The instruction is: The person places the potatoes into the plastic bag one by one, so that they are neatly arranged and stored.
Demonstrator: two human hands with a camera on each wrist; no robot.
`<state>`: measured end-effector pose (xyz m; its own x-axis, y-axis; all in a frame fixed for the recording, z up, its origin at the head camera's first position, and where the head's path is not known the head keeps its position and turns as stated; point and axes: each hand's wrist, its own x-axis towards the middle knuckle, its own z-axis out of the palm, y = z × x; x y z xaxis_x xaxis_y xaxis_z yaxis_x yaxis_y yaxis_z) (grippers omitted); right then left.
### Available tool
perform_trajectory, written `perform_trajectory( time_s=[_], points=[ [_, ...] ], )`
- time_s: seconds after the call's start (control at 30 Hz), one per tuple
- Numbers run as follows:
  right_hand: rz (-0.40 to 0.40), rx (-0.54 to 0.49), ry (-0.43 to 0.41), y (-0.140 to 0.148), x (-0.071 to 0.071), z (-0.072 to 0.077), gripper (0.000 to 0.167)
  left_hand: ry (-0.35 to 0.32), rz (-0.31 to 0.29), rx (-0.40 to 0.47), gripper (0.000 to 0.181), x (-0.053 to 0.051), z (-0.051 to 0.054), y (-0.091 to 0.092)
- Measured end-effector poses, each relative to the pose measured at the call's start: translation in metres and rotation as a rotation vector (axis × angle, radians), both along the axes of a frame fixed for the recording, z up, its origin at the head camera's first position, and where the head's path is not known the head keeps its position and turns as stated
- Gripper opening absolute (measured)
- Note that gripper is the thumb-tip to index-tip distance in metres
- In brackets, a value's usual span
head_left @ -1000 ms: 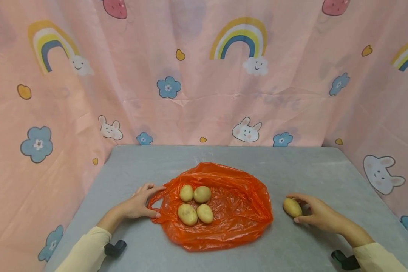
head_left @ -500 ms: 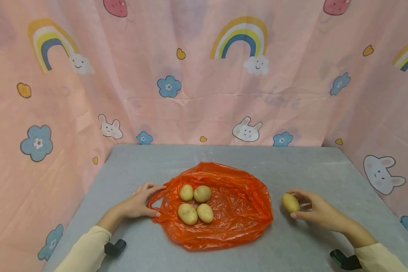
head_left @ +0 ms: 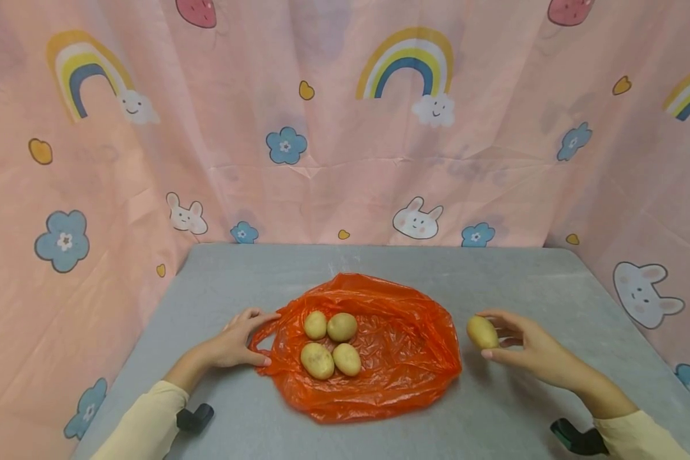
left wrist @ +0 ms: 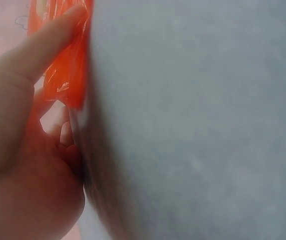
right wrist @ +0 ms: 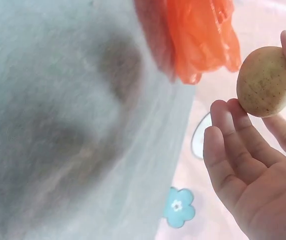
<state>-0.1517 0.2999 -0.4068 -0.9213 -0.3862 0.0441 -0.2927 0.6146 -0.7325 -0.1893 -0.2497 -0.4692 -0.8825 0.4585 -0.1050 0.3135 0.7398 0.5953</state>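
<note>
An orange plastic bag [head_left: 402, 345] lies spread out on the grey table, its mouth wide. Several potatoes [head_left: 342, 327] sit grouped on its left part. At the bag's left end, my left hand [head_left: 238, 342] holds the handle; in the left wrist view the thumb [left wrist: 57, 37] lies over the orange plastic, with other fingers partly hidden behind it. Right of the bag, my right hand [head_left: 529, 348] pinches a single potato [head_left: 482, 333] between thumb and fingers, raised above the table. The right wrist view shows this potato [right wrist: 267, 81] at the fingertips, apart from the bag.
The grey table [head_left: 236, 275] is bounded at the back and sides by a pink curtain [head_left: 345, 128] printed with rainbows, rabbits and flowers. A black wrist mount [head_left: 195, 419] sits at the left sleeve, another mount [head_left: 577, 437] at the right one.
My right hand has lifted the potato from the table and carried it a little left, towards the bag. The left hand, the bag and the potatoes in it have stayed put.
</note>
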Motion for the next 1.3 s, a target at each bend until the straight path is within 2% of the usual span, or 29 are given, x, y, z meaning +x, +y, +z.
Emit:
perform_trajectory(
  time_s=[0.2, 0.37, 0.8, 1.1, 1.3],
  points=[
    [-0.01, 0.012, 0.009, -0.011, 0.0, 0.008, 0.056, 0.011, -0.006, 0.001, 0.085, -0.001, 0.001, 0.0],
    [0.029, -0.025, 0.026, -0.022, -0.001, 0.009, 0.055, 0.003, -0.002, -0.006, 0.085, -0.001, 0.002, 0.0],
    [0.059, -0.104, 0.013, -0.05, -0.003, 0.007, 0.055, -0.024, 0.016, 0.003, 0.084, 0.0, 0.0, 0.003],
    [0.105, -0.148, -0.003, -0.068, -0.005, 0.003, 0.054, 0.007, -0.001, 0.0, 0.084, 0.001, 0.0, 0.003],
    [0.156, -0.156, 0.014, -0.085, -0.009, -0.002, 0.054, 0.0, 0.005, 0.002, 0.085, 0.002, 0.0, 0.002]
  ],
)
